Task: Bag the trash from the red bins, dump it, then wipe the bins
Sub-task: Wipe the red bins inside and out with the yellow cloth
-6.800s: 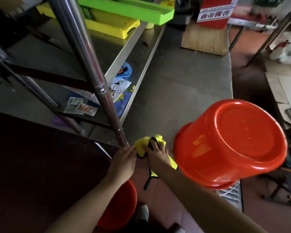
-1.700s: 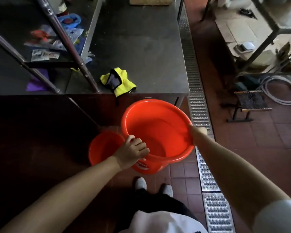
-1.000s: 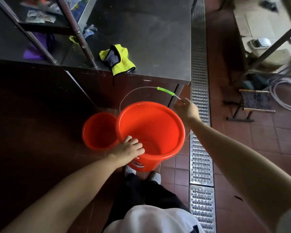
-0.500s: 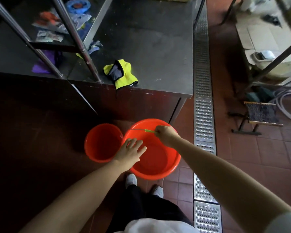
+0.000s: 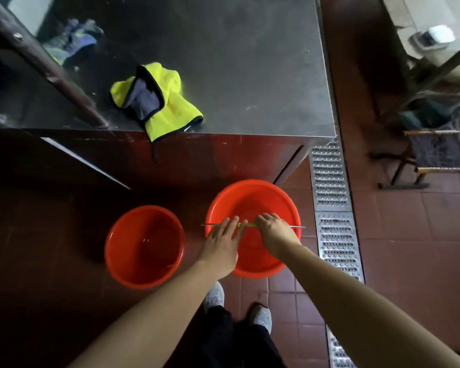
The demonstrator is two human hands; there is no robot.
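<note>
Two red bins stand side by side on the tiled floor below the table edge. The larger bin point(image 5: 268, 200) is on the right, the smaller bin point(image 5: 144, 245) on the left; both look empty inside. A thin wire handle point(image 5: 295, 227) with a green grip lies level across the larger bin's mouth. My right hand point(image 5: 272, 231) grips that handle at its green middle. My left hand point(image 5: 223, 240) reaches over the bin's left rim with straight fingers touching the handle. A yellow cloth point(image 5: 168, 110) with a grey lining lies crumpled at the table's front edge.
The steel table point(image 5: 250, 62) fills the upper view, with a slanted metal shelf post point(image 5: 51, 67) at its left. A metal drain grate point(image 5: 332, 208) runs along the floor right of the bins. A small stool point(image 5: 433, 155) stands at the far right. My white shoes point(image 5: 215, 296) are just behind the bins.
The larger bin has been lowered to the floor beside the smaller one. Its handle swung down across the mouth, my right hand still on it, and my left hand moved from the rim to the handle.
</note>
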